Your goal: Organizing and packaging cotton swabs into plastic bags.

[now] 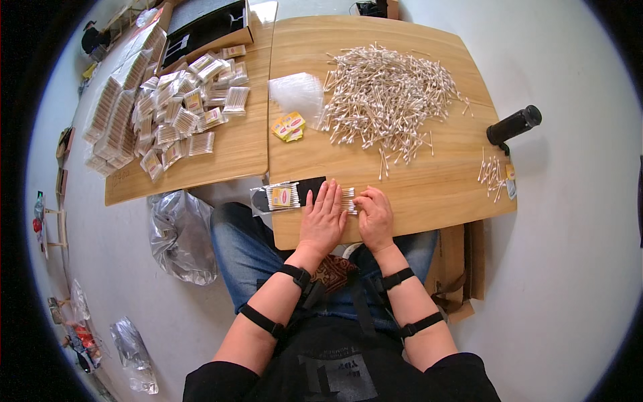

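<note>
Near the table's front edge my left hand (323, 218) lies flat, fingers stretched out, over a black strip (312, 190) and the left end of a short row of cotton swabs (348, 201). My right hand (376, 216) has its fingers curled, with thumb and fingertips at the right end of that row; its exact grip is partly hidden. Left of my left hand, a clear plastic bag (258, 201) covers the strip's other end. Several swabs (295, 194) lie side by side there, with a yellow card (280, 197) on top.
A large pile of loose cotton swabs (392, 97) covers the far middle. Clear bags (298, 92) and yellow cards (289, 126) lie left of it. Filled swab packs (184, 120) crowd the left table. A black bottle (514, 125) stands at the right edge near a few swabs (492, 175).
</note>
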A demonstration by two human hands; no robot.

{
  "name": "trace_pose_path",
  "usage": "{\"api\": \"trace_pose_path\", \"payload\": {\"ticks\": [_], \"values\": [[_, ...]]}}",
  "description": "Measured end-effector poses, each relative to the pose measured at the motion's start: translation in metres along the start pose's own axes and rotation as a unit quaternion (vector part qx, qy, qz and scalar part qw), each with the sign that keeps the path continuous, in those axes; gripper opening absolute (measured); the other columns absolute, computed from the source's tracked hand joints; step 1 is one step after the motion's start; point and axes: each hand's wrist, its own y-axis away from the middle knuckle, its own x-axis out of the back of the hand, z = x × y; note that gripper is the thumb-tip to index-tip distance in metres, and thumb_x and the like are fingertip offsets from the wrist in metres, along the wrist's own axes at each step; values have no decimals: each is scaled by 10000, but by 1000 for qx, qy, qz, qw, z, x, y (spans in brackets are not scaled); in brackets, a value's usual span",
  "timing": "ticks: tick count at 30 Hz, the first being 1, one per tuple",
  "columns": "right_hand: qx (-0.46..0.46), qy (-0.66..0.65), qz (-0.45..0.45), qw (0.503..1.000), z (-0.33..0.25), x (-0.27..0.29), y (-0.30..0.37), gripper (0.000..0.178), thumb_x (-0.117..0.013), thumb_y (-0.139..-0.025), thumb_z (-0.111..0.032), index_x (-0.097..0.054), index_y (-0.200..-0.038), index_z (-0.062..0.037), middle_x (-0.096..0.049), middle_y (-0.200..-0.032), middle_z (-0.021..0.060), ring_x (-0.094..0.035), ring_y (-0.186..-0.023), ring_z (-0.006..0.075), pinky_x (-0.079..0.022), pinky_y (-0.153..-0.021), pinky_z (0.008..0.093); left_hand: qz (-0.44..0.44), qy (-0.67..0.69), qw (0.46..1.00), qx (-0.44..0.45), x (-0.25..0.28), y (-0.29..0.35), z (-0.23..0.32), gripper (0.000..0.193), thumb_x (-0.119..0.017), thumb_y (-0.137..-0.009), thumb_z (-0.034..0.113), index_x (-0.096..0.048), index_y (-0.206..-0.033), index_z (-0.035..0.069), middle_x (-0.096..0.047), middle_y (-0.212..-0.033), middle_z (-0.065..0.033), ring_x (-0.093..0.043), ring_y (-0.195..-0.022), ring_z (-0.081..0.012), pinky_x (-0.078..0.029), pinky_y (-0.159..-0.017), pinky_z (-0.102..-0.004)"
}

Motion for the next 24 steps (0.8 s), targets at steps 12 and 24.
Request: {"api": "trace_pose_path", "payload": {"ticks": [12,24], "values": [[-11,21,4,1000,-7,4,-3,261,-586,-779,5,-663,-1021,-58,-594,-1039,118,-546,-1111,328,-436,-979,428,-6,15,1000,5,1,2,4,604,-442,-977,362,-352,-1462,14,-301,-1557,-124,-228,-1462,-251,-118,-1184,-476],[-7,56,-11,998,-12,2,-5,290,-606,-798,-35,-644,-1083,-68,-567,-1078,120,-534,-1108,315,-437,-956,420,-14,16,1000,8,2,2,2,611,-444,-973,361,-343,-1466,15,-301,-1557,-121,-223,-1464,-249,-104,-1187,-478]]}}
